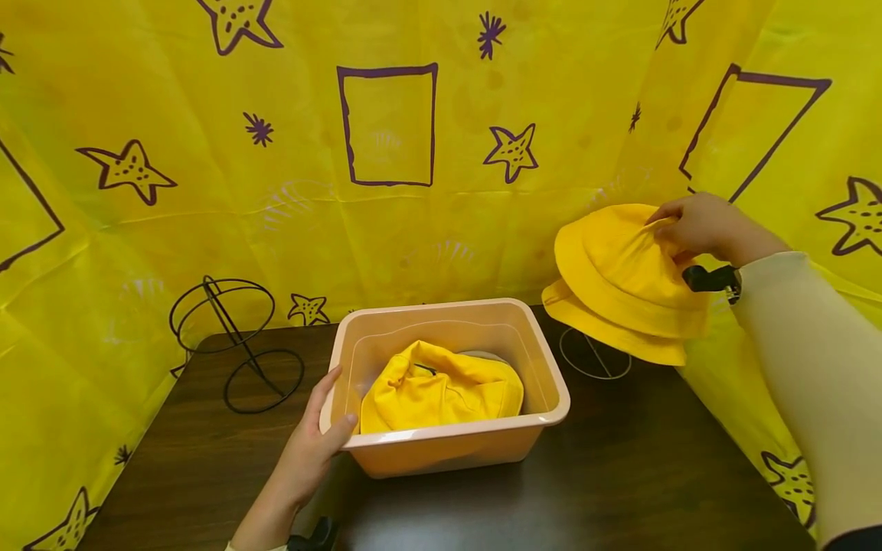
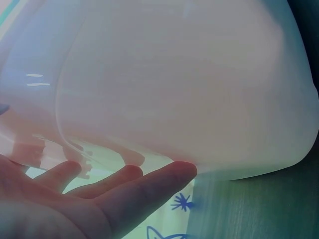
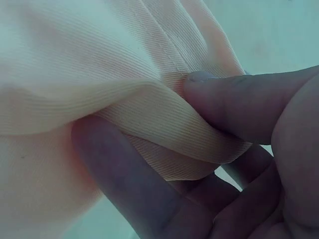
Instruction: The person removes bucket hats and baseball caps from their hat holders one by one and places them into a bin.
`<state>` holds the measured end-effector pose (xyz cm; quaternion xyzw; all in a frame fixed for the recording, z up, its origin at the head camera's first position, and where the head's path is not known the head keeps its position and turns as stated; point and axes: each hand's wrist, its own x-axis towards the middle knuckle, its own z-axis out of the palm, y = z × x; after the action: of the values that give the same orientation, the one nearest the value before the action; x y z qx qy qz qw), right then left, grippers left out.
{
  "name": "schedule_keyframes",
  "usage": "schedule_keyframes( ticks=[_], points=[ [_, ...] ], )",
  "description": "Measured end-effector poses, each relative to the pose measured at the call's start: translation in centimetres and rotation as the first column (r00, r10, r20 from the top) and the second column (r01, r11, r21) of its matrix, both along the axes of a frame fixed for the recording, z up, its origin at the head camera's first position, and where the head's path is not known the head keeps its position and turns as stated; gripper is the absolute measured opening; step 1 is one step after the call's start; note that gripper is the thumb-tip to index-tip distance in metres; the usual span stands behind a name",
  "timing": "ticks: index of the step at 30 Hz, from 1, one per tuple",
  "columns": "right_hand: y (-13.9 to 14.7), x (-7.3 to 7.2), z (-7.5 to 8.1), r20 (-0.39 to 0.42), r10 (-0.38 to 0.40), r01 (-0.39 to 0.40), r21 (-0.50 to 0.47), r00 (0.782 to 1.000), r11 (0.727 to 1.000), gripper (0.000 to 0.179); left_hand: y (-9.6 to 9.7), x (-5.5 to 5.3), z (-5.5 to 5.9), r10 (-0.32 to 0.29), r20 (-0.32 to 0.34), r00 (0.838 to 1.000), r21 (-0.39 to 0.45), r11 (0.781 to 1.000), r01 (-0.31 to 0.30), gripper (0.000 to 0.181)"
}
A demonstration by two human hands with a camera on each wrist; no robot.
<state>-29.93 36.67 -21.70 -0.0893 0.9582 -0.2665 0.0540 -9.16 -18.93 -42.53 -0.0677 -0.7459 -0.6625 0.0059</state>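
On the right, my right hand (image 1: 710, 226) pinches the crown of a yellow cloth hat (image 1: 609, 264) between thumb and fingers; the folded fabric (image 3: 154, 109) shows close up in the right wrist view. A second yellow brim (image 1: 586, 320) shows directly beneath that hat, over a wire stand whose upper part is hidden. My left hand (image 1: 306, 455) holds the left end of a pale pink plastic tub (image 1: 448, 455), thumb at the rim and fingers along the outer wall. Inside the tub lies another yellow hat (image 1: 441, 394), crumpled, with a pale edge of something behind it.
A black wire hat stand (image 1: 234, 329) stands bare at the table's back left. The round base (image 1: 596, 375) of the right stand rests on the dark wooden table (image 1: 620, 474). Yellow cloth walls (image 1: 386, 245) with drawn starfish enclose the back and sides.
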Motion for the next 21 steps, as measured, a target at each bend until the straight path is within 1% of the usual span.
schedule_keyframes(
  ticks=[3,9,11,13,17,21],
  points=[
    [0.5,0.3,0.9,0.002,-0.015,0.015,-0.019,1.0,1.0,0.045,0.0,0.0,0.0,0.001,-0.001,1.0,-0.008,1.0,-0.001,0.071],
    [1.1,0.8,2.4,-0.004,-0.044,0.044,-0.031,0.999,0.999,0.047,0.1,-0.1,0.1,-0.007,0.004,1.0,0.005,1.0,0.007,0.071],
    [1.3,1.1,3.0,-0.015,-0.051,0.051,-0.034,0.999,0.998,0.048,0.1,-0.1,0.2,-0.008,0.004,1.0,0.006,1.0,0.008,0.071],
    [1.3,1.6,3.7,-0.021,-0.053,0.052,-0.06,0.998,0.997,0.049,0.1,-0.2,0.2,-0.008,0.004,1.0,0.009,1.0,0.007,0.071],
    [1.0,2.5,5.0,-0.091,-0.084,0.074,-0.11,0.992,0.991,0.048,0.0,-0.1,0.1,-0.006,0.001,1.0,0.006,1.0,0.006,0.072],
    [0.2,3.3,6.3,-0.164,-0.127,0.103,-0.146,0.978,0.984,0.047,0.0,-0.1,0.1,-0.008,-0.003,1.0,0.005,1.0,0.008,0.071]
  ],
)
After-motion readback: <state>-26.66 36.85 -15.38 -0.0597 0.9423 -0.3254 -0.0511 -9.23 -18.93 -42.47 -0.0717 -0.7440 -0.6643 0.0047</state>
